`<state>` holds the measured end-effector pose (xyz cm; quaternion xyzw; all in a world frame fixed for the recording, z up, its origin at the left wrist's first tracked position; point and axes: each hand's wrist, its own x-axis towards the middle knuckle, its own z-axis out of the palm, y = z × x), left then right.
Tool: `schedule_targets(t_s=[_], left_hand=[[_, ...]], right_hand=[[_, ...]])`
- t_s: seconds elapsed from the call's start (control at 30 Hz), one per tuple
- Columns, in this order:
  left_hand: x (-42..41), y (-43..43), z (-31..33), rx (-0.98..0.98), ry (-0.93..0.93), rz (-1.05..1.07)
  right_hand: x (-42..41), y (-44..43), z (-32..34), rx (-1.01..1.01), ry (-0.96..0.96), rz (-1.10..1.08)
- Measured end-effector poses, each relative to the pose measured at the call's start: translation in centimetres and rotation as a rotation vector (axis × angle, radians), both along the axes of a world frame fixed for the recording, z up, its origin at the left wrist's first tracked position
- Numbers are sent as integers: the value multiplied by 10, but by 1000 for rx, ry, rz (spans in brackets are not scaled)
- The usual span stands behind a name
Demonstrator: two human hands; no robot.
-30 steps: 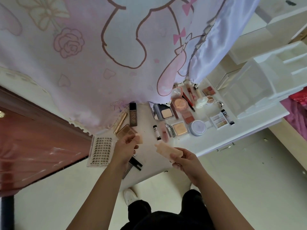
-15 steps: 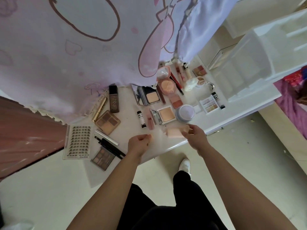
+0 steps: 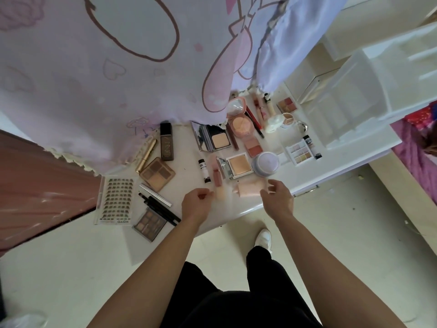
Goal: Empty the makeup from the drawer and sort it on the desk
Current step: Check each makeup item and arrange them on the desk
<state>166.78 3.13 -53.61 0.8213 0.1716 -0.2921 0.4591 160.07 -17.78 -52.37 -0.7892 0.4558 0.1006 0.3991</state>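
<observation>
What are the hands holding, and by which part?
The left hand seems to pinch a small peach piece by its near end, though blur hides the contact. The right hand hovers open beside the pink case.

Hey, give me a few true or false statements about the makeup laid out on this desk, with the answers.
1. A gold tube lies beside the dark bottle near the curtain. True.
2. The lash sheet sits at the right end of the desk. False: it lies at the left end.
3. The lilac jar stands just right of an open powder compact. True.
4. The right hand grips the black pencils. False: the pencils lie untouched, left of the left hand. The right hand is beside a blurred pale pink item.
</observation>
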Motion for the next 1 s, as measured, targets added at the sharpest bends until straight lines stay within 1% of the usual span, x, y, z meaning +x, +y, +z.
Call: schedule_targets(t_s=[0.13,0.23,0.33,0.43,0.57,0.63,0.7,0.77,0.87,1.0], left_hand=[[1,45,22,108,-207,-94],[0,92,29,243,-279,-122],[-2,135,33,358,-274,-146],[-3,168,30,389,-258,-237],[-4,193,19,382,-268,-341],[-7,198,14,380,-277,-396],[-10,202,9,368,-275,-455],[-12,204,5,369,-286,-492],[-13,209,0,345,-316,-509],[-11,208,3,301,-285,-474]], right_hand=[[2,28,11,-8,-43,13],[7,67,15,11,-98,92],[13,113,17,27,-127,194],[20,155,16,72,-120,311],[25,198,6,65,-32,486],[23,215,0,33,32,527],[19,228,-4,-4,60,513],[16,236,-7,-18,48,471],[12,240,-9,12,60,418],[12,234,-4,85,24,315]])
